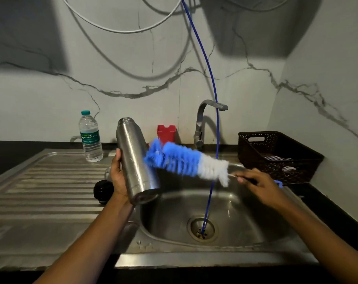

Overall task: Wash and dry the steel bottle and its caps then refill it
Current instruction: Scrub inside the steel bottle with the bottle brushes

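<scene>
A grey-veined marble wall (71, 95) fills the back. Below it a steel sink unit runs the width of the counter, with its ribbed draining board (50, 191) on the left and the basin (235, 212) on the right. The unit's front edge is close to me.

A dark woven basket (256, 152) stands on the counter at the right, just beyond my right hand (258, 185). The tap (200, 124) rises behind the basin. A thin blue tube (212, 78) hangs past the spout and ends in the drain (202, 228).

My left hand (117, 177) wraps the lower half of the steel bottle (135, 158), fingers curled round it, above the basin's left rim. Its long axis is near upright, with the open mouth up and tipped left and the base low toward me.

My right hand pinches the thin handle of a bottle brush (184, 160). The brush lies across the basin and is blurred. Its blue tip touches the bottle's right side, and its white bristles are nearest my fingers.

A plastic water bottle (90, 138) stands at the back of the draining board. Its green label reads in part "gnatur". A red holder (166, 133) sits against the wall behind the brush. A black cap (103, 190) lies on the board just left of my wrist.
</scene>
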The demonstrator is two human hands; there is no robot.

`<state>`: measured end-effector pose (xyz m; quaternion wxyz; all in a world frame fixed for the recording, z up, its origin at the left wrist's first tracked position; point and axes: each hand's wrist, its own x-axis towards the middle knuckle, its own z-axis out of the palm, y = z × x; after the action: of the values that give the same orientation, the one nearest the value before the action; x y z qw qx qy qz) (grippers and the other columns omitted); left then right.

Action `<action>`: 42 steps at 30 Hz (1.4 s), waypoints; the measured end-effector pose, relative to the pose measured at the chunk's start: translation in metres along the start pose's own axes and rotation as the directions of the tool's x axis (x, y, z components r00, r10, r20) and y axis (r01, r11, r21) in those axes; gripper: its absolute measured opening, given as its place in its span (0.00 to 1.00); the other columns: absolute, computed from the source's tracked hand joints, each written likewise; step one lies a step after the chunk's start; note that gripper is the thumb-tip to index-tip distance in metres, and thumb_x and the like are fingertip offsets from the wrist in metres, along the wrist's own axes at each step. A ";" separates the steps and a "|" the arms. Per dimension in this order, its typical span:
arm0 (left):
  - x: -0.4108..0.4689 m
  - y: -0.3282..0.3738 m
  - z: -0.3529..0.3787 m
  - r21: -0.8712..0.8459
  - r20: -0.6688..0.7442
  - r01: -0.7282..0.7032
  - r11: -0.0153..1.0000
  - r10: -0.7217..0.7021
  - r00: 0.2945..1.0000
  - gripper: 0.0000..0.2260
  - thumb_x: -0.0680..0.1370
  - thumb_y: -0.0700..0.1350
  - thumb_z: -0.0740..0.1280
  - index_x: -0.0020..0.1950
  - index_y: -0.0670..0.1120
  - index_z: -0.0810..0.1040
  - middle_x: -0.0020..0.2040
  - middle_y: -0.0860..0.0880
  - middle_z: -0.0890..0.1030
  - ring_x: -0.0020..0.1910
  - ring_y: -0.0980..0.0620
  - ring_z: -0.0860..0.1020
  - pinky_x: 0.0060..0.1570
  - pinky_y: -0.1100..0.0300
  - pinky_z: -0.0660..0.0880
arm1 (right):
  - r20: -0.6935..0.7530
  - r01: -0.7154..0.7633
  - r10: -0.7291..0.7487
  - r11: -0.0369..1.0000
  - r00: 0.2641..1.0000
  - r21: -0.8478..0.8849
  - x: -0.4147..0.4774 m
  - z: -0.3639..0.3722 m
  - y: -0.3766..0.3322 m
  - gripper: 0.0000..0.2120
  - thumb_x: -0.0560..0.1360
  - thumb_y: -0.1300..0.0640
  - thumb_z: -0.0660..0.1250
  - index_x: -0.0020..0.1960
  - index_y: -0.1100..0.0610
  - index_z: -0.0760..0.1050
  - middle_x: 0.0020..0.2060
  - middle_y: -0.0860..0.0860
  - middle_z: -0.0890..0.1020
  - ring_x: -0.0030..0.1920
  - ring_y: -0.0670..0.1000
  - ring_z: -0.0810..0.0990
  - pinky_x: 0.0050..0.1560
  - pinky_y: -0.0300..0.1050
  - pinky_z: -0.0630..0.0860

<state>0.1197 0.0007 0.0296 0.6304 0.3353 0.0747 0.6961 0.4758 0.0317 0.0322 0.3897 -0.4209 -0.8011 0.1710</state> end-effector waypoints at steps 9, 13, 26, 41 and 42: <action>0.000 0.020 0.022 0.300 -0.257 -0.243 0.922 0.324 0.911 0.47 0.56 0.65 0.77 0.69 0.43 0.69 0.49 0.44 0.81 0.48 0.47 0.81 0.46 0.54 0.80 | 0.036 0.041 -0.037 0.995 0.999 -0.091 -0.022 -0.045 0.020 0.16 0.67 0.25 0.57 0.50 0.25 0.74 0.47 0.33 0.81 0.49 0.41 0.79 0.51 0.36 0.72; 0.000 0.022 0.023 0.412 -0.262 -0.285 0.866 0.412 0.873 0.39 0.61 0.59 0.77 0.68 0.47 0.69 0.54 0.43 0.77 0.54 0.43 0.78 0.54 0.44 0.78 | 0.087 0.043 -0.029 0.985 0.996 -0.167 -0.023 -0.039 0.013 0.15 0.67 0.25 0.56 0.50 0.24 0.73 0.48 0.33 0.81 0.49 0.40 0.80 0.55 0.40 0.73; 0.003 0.002 0.033 0.552 -0.216 -0.249 0.796 0.425 0.879 0.52 0.52 0.60 0.81 0.69 0.40 0.67 0.44 0.50 0.79 0.42 0.51 0.81 0.42 0.55 0.79 | 0.098 0.009 0.015 0.969 0.995 -0.247 -0.026 -0.041 0.018 0.20 0.75 0.52 0.66 0.46 0.23 0.73 0.43 0.24 0.78 0.50 0.41 0.79 0.50 0.43 0.75; -0.001 -0.002 0.036 0.512 -0.277 -0.246 0.823 0.429 0.860 0.45 0.60 0.55 0.78 0.71 0.39 0.65 0.48 0.47 0.77 0.47 0.48 0.79 0.48 0.51 0.78 | 0.245 -0.035 0.066 0.991 0.967 -0.126 -0.022 -0.025 0.005 0.12 0.68 0.29 0.57 0.47 0.28 0.76 0.41 0.41 0.83 0.41 0.41 0.79 0.47 0.50 0.76; -0.001 -0.001 0.035 0.494 -0.287 -0.254 0.832 0.432 0.855 0.43 0.62 0.54 0.75 0.71 0.40 0.65 0.49 0.46 0.77 0.49 0.47 0.78 0.51 0.50 0.78 | 0.228 -0.068 0.085 0.994 0.970 -0.081 -0.024 -0.031 0.007 0.12 0.67 0.29 0.59 0.47 0.28 0.76 0.43 0.39 0.83 0.42 0.41 0.79 0.48 0.50 0.76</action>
<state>0.1398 -0.0114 0.0553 0.3727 0.3322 0.2896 0.8166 0.5120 0.0151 0.0364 0.2713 -0.4424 -0.8300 0.2046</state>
